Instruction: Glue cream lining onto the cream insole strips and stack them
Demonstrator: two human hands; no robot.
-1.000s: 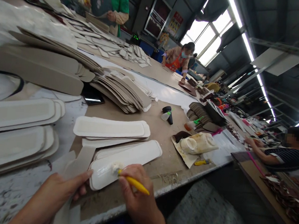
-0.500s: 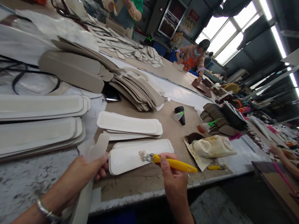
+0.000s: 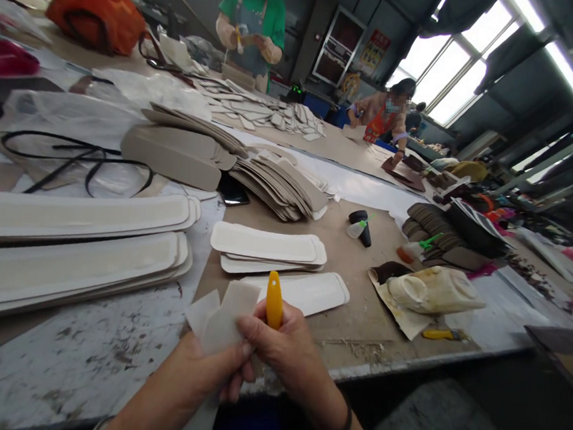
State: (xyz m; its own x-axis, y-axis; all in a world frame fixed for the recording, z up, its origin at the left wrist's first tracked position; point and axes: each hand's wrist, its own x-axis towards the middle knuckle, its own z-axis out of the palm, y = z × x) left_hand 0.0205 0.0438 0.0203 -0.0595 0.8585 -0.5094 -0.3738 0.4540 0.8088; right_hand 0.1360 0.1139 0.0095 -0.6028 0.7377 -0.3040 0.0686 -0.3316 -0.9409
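My left hand (image 3: 207, 369) is closed around a few thin whitish strips (image 3: 232, 314), whose ends fan out above the fingers. Against it, my right hand (image 3: 280, 341) keeps a yellow-handled brush (image 3: 274, 297) in its grip, handle pointing up and bristles hidden. The right thumb and fingertips also touch the strips' edge. Just behind both hands lies a white rounded panel (image 3: 310, 292) on the brown-covered table, partly covered by the strips and right hand. Beyond it sits a short stack of similar white panels (image 3: 266, 243).
Long white panels (image 3: 77, 257) are stacked at left. Grey-beige pieces (image 3: 279, 184) fan out behind. At right stand a glue-stained plastic container (image 3: 435, 289), a second yellow brush (image 3: 439, 334) and a small bottle with a green tip (image 3: 419, 247). Two people work across the table.
My right hand has left the white panel and come to my left hand, turning the brush handle upright. The left hand still holds the strips. The view has shifted left.
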